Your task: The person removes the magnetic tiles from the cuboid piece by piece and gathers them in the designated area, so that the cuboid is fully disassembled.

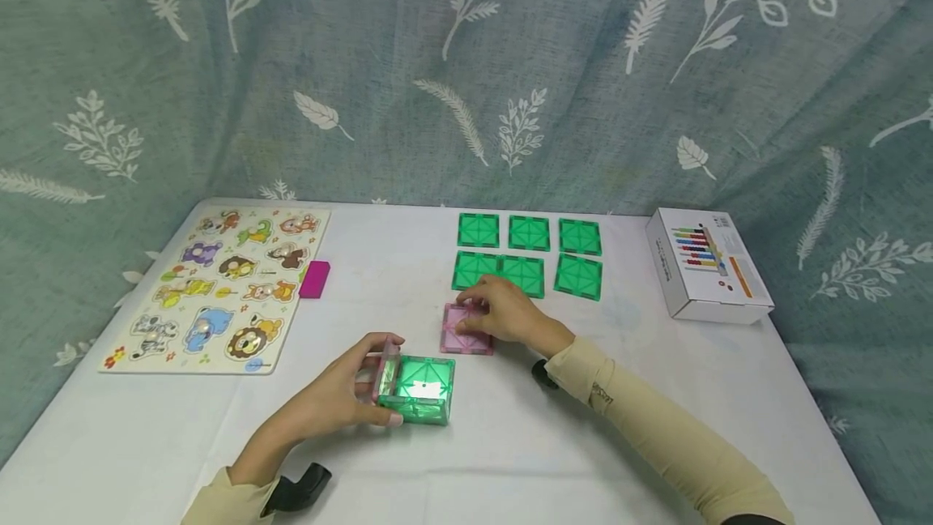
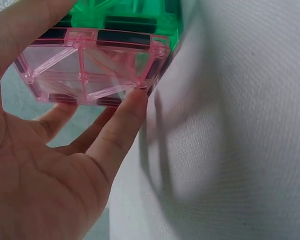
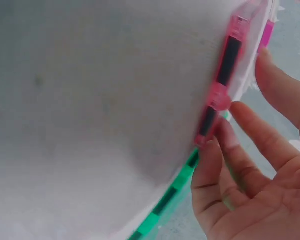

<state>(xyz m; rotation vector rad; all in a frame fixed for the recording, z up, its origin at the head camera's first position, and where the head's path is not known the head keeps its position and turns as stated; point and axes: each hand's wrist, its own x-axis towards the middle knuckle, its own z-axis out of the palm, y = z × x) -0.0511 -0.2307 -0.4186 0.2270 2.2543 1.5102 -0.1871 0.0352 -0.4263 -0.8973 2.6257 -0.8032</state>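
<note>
My left hand (image 1: 342, 387) holds a small box-like build of magnetic tiles on the white table. A green tile face (image 1: 425, 379) shows on its top, and a pink tile (image 2: 90, 70) stands on its left side, with fingertips and thumb against its edges. Farther forward, my right hand (image 1: 510, 314) grips a single pink magnetic tile (image 1: 453, 339) lying at the table surface. Seen from the right wrist, fingertips sit along the pink tile's edge (image 3: 229, 62), with the thumb on the far side. The fingers cover part of this tile in the head view.
Several green magnetic tiles (image 1: 579, 237) lie flat in two rows at the back. An animal puzzle board (image 1: 175, 274) lies at the left with a magenta block (image 1: 315, 279) by its edge. A white printed box (image 1: 707, 266) stands at the right, and a patterned curtain (image 1: 394, 71) hangs behind.
</note>
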